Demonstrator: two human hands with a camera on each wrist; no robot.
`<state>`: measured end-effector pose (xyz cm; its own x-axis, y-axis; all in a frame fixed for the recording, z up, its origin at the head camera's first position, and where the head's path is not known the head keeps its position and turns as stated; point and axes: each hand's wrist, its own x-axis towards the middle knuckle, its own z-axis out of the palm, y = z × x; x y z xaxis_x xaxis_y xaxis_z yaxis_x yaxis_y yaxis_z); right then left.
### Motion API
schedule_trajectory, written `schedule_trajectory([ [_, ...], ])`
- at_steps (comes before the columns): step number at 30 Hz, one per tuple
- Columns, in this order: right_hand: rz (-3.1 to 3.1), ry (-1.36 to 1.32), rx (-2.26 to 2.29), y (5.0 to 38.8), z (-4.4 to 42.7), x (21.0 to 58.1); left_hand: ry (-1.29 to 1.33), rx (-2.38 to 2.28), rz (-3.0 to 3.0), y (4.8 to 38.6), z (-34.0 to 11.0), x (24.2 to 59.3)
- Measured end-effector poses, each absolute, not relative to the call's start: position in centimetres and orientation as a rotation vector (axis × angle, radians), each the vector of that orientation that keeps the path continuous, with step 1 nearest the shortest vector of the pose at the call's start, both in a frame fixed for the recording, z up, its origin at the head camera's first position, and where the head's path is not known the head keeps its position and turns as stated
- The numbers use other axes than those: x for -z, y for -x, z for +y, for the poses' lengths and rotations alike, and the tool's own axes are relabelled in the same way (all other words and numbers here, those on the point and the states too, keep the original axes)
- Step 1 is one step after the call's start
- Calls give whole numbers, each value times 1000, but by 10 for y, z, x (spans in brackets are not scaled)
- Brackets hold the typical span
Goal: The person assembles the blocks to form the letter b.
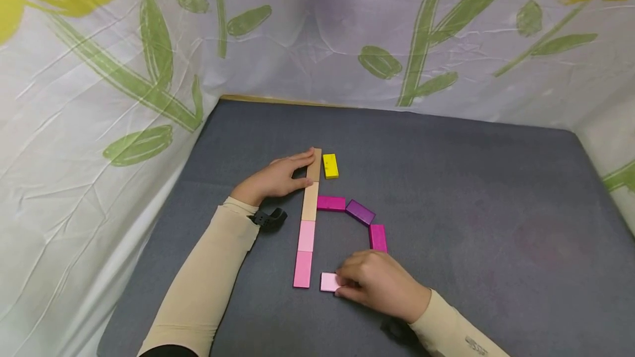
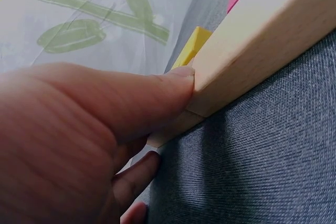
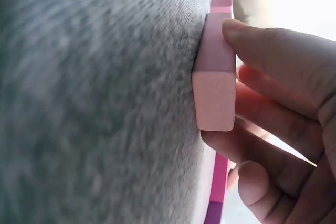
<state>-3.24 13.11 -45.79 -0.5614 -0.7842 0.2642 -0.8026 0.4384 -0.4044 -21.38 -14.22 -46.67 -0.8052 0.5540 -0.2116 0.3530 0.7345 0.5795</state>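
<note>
My right hand [image 1: 379, 282] pinches a light pink block [image 1: 328, 282] between thumb and fingers, low on the cloth. The right wrist view shows the thumb on one face of that block [image 3: 214, 100]. A straight column of end-to-end blocks stands to its left: two plain wooden ones, with the nearer wooden block [image 1: 310, 201], then a pale pink block [image 1: 306, 236] and a pink block [image 1: 302, 269]. My left hand [image 1: 273, 179] rests its thumb and extended fingers against the left side of the wooden blocks. A magenta block [image 1: 331, 203], a purple block [image 1: 360, 212] and another magenta block [image 1: 378, 237] curve rightward from the column.
A yellow block [image 1: 331, 166] lies just right of the column's far end. Dark grey cloth [image 1: 471, 208] covers the table. A white curtain with painted flowers [image 1: 307, 32] hangs behind and along the sides.
</note>
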Motion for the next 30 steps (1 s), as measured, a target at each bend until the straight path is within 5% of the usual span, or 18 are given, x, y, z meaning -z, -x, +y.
schedule_trajectory([
  [30, -2765, -1364, -909, 36, 119, 462, -661, -733, 2563, 213, -140, 466],
])
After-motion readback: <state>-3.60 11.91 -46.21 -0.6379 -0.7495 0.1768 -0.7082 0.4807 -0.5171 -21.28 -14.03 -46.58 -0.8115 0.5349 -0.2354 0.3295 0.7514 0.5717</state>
